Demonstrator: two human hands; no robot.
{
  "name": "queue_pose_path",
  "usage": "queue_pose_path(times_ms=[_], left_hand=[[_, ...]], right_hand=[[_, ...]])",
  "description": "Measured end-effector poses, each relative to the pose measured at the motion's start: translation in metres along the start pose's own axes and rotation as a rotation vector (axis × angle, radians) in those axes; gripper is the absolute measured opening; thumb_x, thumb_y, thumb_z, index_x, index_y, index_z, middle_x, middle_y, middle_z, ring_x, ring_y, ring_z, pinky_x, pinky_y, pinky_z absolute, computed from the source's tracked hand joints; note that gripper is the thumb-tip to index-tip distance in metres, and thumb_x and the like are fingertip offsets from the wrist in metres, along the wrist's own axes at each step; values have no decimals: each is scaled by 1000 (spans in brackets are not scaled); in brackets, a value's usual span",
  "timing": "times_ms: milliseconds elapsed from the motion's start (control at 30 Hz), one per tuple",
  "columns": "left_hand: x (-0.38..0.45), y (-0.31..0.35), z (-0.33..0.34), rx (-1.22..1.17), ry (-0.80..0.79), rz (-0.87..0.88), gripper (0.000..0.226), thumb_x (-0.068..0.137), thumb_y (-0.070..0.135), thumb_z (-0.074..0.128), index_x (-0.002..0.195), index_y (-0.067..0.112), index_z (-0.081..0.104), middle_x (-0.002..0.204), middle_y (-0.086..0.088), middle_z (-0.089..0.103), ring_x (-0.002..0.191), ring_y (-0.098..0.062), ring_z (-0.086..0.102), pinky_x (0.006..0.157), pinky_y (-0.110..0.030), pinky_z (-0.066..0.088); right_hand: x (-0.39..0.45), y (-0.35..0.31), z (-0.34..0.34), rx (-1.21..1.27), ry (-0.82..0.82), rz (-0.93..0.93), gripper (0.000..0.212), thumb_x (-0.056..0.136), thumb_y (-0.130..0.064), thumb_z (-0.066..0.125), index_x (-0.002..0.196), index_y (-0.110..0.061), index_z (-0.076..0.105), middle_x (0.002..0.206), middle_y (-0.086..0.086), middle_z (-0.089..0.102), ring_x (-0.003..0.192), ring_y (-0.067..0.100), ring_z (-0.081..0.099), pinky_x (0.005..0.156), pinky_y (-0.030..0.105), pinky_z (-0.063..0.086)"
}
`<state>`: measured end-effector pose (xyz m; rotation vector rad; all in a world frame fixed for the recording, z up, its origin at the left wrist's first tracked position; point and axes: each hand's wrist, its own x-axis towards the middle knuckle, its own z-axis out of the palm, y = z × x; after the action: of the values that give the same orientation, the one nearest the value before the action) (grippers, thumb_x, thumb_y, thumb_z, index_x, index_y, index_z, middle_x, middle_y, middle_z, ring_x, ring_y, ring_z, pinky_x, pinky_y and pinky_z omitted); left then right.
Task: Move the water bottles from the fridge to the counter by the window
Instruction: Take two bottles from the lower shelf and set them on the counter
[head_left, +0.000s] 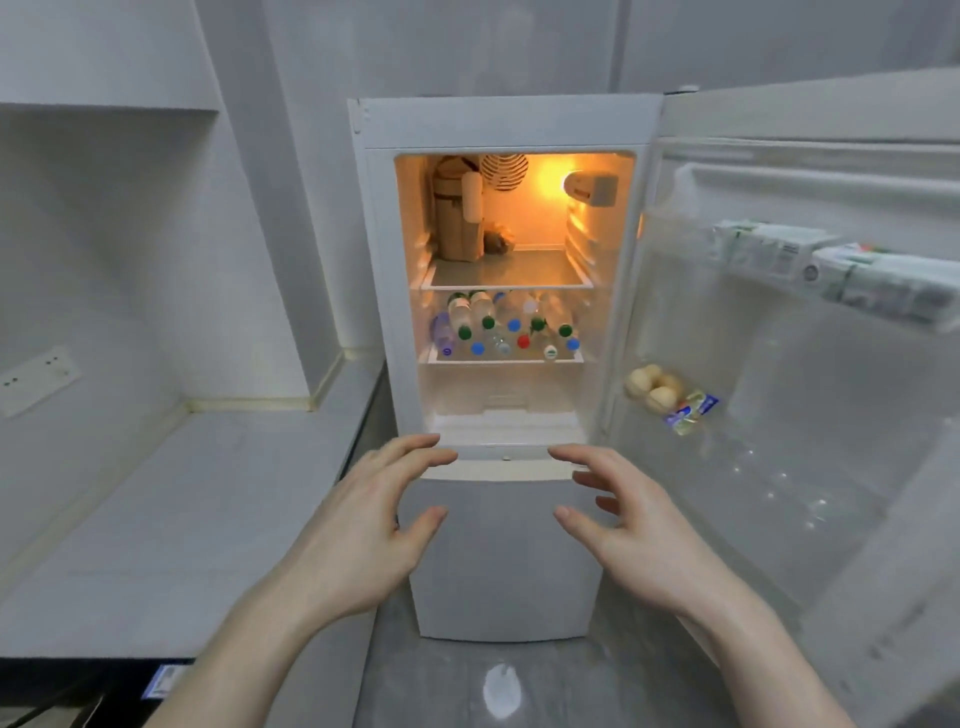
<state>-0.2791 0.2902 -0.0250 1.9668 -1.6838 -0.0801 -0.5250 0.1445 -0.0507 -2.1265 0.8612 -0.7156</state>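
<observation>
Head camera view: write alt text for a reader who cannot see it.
Two empty, open hands, left hand and right hand, reach toward an open fridge whose middle shelf holds water bottles lying on their sides. The fridge door stands open at right, and a counter lies at left.

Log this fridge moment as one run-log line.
white fridge door open | clear plastic water bottles lying on middle shelf, untouched | left hand open, empty | right hand open, empty
</observation>
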Motion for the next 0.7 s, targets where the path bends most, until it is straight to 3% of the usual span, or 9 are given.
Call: queue_pose_path(times_ms=[100,501,701], left_hand=[[29,-15,8,-26,-28,22,48,96,37,65,140,47,50,151,35,34,135,5,40,110,-14,27],[170,-146,4,-61,-121,51,48,98,41,60,144,48,46,150,40,25,141,6,30,113,-25,39],[236,-188,21,-82,-210,82,52,98,43,60,146,48,42,156,32,26,144,0,34,118,-23,31]], right_hand=[[19,9,2,-23,22,17,51,95,-26,73,137,-48,54,139,-34,51,126,-8,54,104,21,45],[188,12,63,-54,56,83,47,97,-34,69,135,-55,51,139,-39,47,126,-10,51,107,26,46],[250,20,83,-69,80,128,47,97,-37,67,136,-57,49,139,-40,46,127,-11,49,107,25,46]])
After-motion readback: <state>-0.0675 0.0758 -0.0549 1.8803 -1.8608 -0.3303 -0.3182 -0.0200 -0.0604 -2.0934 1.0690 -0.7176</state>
